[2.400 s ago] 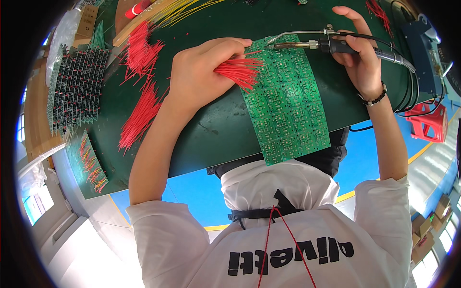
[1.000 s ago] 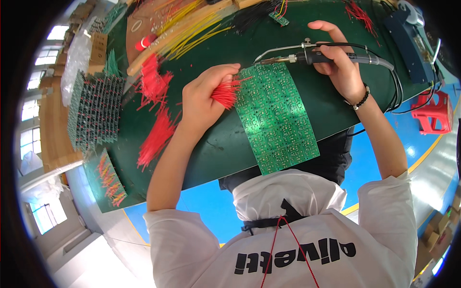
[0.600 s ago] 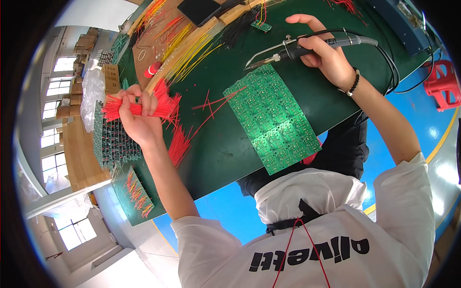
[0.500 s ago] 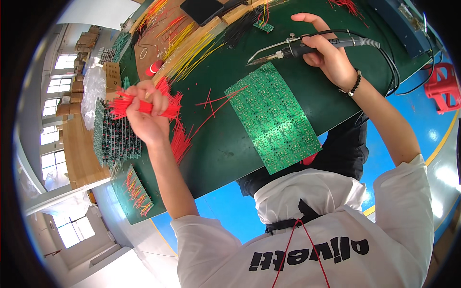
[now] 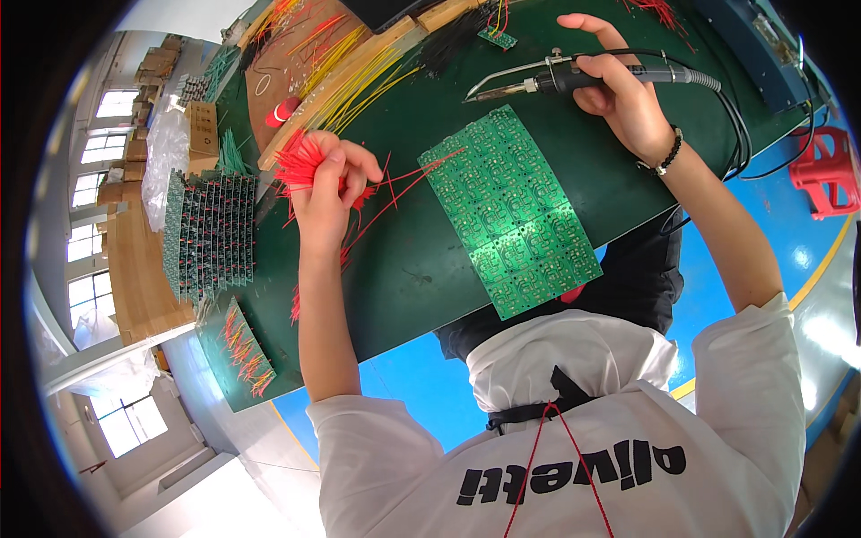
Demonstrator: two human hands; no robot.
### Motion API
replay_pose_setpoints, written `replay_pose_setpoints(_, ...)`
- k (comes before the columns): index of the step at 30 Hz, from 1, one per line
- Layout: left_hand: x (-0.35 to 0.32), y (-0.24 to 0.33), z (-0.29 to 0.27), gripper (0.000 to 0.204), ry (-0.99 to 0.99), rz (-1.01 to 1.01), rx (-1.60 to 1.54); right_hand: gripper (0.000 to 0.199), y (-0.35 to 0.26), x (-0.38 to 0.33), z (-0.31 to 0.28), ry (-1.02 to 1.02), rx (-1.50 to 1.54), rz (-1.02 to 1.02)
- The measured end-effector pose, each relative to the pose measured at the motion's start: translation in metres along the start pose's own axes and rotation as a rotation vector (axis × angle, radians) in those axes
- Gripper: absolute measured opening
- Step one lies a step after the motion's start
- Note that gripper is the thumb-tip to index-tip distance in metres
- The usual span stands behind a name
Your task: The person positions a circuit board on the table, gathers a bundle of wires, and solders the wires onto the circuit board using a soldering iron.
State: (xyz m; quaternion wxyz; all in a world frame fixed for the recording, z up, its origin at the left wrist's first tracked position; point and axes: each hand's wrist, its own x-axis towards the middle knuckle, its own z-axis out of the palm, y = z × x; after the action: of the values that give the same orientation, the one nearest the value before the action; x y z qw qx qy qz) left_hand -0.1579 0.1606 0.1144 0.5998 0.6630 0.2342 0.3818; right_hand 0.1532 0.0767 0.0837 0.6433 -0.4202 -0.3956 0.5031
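Left hand pinched shut on a bunch of red wires, lifted off the green counter beside loose strands, apparently for sorting. Right hand wrapped around the soldering iron, tip hovering just past the far edge of the green circuit board (lying flat between both hands, within easy reach). Stacked boards off left.
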Motion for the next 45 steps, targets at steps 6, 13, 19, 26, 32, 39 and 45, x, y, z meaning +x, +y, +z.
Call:
replay_pose_setpoints(6,0.003,-0.002,0.013,0.005,0.109,0.0,0.058,0.042,0.001,0.002,-0.009,-0.018,-0.026,0.004)
replay_pose_setpoints(13,-0.002,-0.002,0.015,0.008,0.113,0.168,0.381,0.039,-0.011,-0.004,0.004,-0.034,0.085,0.051)
replay_pose_setpoints(19,-0.005,-0.015,0.017,0.014,0.254,0.146,0.632,0.048,0.002,-0.001,0.001,0.063,-0.011,-0.015)
replay_pose_setpoints(26,-0.003,-0.039,0.012,0.031,0.103,0.559,0.676,0.06,-0.003,-0.001,-0.011,-0.017,-0.096,-0.005)
replay_pose_setpoints(32,-0.004,-0.042,0.014,0.023,0.144,0.504,0.633,0.06,-0.003,-0.002,-0.012,0.019,-0.104,0.026)
replay_pose_setpoints(39,-0.009,-0.033,0.016,0.013,0.103,0.343,0.755,0.06,-0.004,0.0,-0.013,-0.039,-0.137,0.01)
replay_pose_setpoints(45,-0.008,-0.038,0.017,0.02,0.139,0.346,0.742,0.055,-0.001,0.002,-0.002,-0.066,-0.124,-0.033)
